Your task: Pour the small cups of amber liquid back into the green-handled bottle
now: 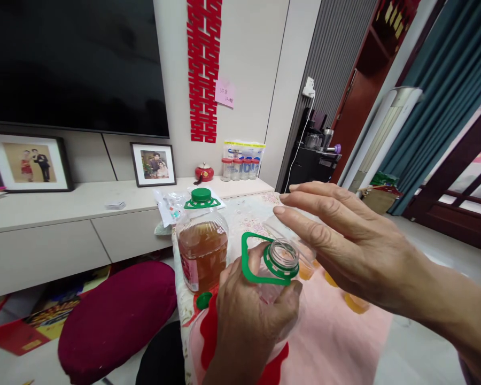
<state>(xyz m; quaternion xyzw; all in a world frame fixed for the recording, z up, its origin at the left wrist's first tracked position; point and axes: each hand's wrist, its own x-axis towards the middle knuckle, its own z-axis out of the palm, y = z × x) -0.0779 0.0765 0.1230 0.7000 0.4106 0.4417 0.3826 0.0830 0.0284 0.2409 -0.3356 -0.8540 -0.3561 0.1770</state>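
Observation:
My left hand [250,310] is wrapped round the neck of a clear plastic bottle [284,251]. The bottle has no cap on its mouth, and a green carry handle [246,259] circles its neck. To the right of the mouth, my right hand [344,240] is raised with fingers stretched out. A clear, thin-edged piece [292,240] shows behind its fingertips; I cannot tell what it is or whether they touch. A loose green cap [203,300] lies left of my left hand. Behind it stands a big bottle of amber liquid [203,248] with its green cap on.
Several orange pieces [356,303] lie on the pink cloth [336,342], partly hidden by my right hand. A plastic bag [170,208] is behind the amber bottle. Red-lidded jars [236,170] and a red pot [204,172] stand on the cabinet. A dark red stool [118,321] is left of the table.

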